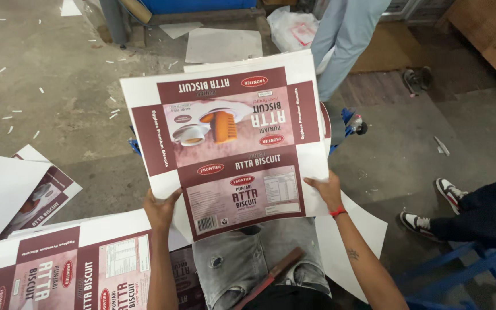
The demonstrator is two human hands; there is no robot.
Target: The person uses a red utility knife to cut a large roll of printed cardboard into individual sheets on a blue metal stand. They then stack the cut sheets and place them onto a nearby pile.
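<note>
I hold a stack of flat printed carton sheets (pixel 231 143), white with maroon and pink panels and a picture of biscuits and a cup, up over my knees. My left hand (pixel 161 210) grips its near left corner, thumb on top. My right hand (pixel 325 190), with a red band on the wrist, grips the near right edge. A wooden-handled tool (pixel 271 276) lies across my lap on grey jeans.
A pile of the same printed sheets (pixel 58 270) lies at the lower left, more sheets (pixel 12 195) on the floor at left. One person stands at the top (pixel 345 40); another's legs and sneakers (pixel 449 201) are at right. Blue frame (pixel 466 275), cardboard boxes (pixel 489 34).
</note>
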